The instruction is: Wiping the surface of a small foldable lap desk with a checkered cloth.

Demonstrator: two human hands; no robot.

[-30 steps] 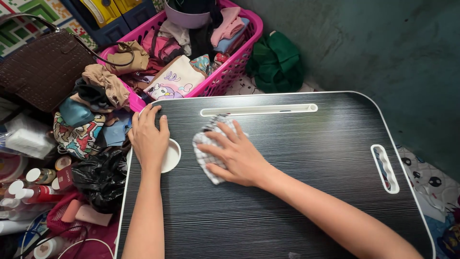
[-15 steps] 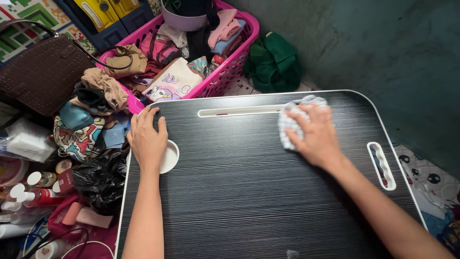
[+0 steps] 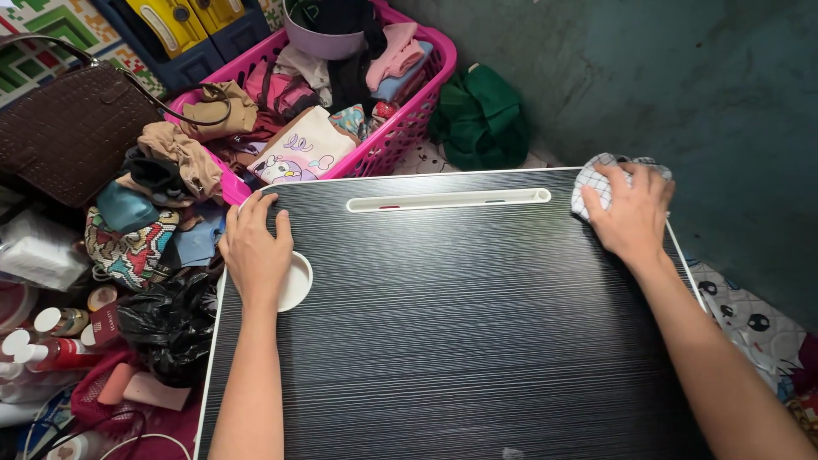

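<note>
Near edge: both forearms come in from the bottom over a black lap desk (image 3: 460,341) w/ a white rim and fine horizontal grain. A small pale speck sits on the top close to the near edge, centre-right.

L side, mid-depth: left hand (image 3: 256,251) lies flat, palm down, fingers spread and relaxed, gripping nothing. It rests on the desk's left part, heel of the palm partly over the round white cup recess (image 3: 297,283). Fingertips reach the far-left corner.

R side, farther back: right hand (image 3: 632,213) presses down on a white checked cloth (image 3: 595,183) at the desk's far-right corner. Fingers are spread over it, flat rather than clenched, and the cloth bunches out past the fingertips and thumb (part of it hidden under the palm). Cloth touches the desk top right at the rim.

Between the hands, along the far edge: a long white-rimmed slot (image 3: 447,200).

Off the desk, left: a black plastic bag (image 3: 166,324), small bottles w/ white caps (image 3: 38,336), a patterned pouch (image 3: 128,247). Farther back, a brown handbag (image 3: 72,132) and a pink laundry basket (image 3: 409,119) heaped w/ clothes. Beside the basket, against the grey-green wall, a green cloth bundle (image 3: 481,119).
</note>
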